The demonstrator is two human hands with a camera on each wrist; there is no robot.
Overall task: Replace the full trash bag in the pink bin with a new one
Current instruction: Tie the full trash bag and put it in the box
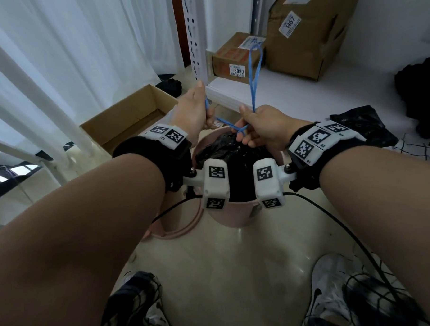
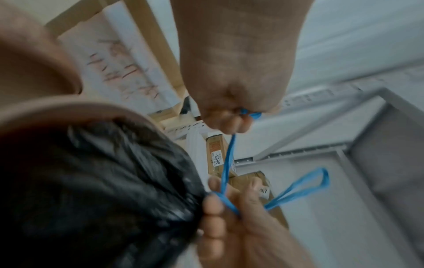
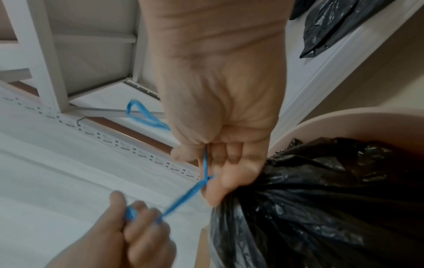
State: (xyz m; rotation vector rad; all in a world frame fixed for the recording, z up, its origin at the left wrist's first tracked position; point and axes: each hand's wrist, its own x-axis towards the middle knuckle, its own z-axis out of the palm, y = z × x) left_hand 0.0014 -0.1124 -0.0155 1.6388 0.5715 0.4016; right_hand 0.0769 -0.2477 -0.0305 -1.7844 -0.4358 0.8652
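The pink bin [image 1: 232, 217] stands on the floor between my feet, with the full black trash bag [image 1: 221, 151] gathered at its top. A blue drawstring [image 1: 256, 70] runs from the bag's neck. My left hand [image 1: 203, 114] grips one strand, pulled out to the left. My right hand [image 1: 248, 134] pinches the other strand at the crossing over the bag's neck, and its loop rises above. In the left wrist view the left hand [image 2: 231, 117] holds the drawstring [image 2: 228, 157] above the right hand [image 2: 218, 206]. In the right wrist view the right hand [image 3: 215, 168] sits against the bag [image 3: 321, 199].
A pink ring [image 1: 180, 229] leans on the floor against the bin's left side. A folded black bag [image 1: 365, 129] lies on the low white shelf at the right. An open cardboard box [image 1: 125, 117] sits at the left, with parcels [image 1: 234, 56] and a shelf post [image 1: 195, 35] behind.
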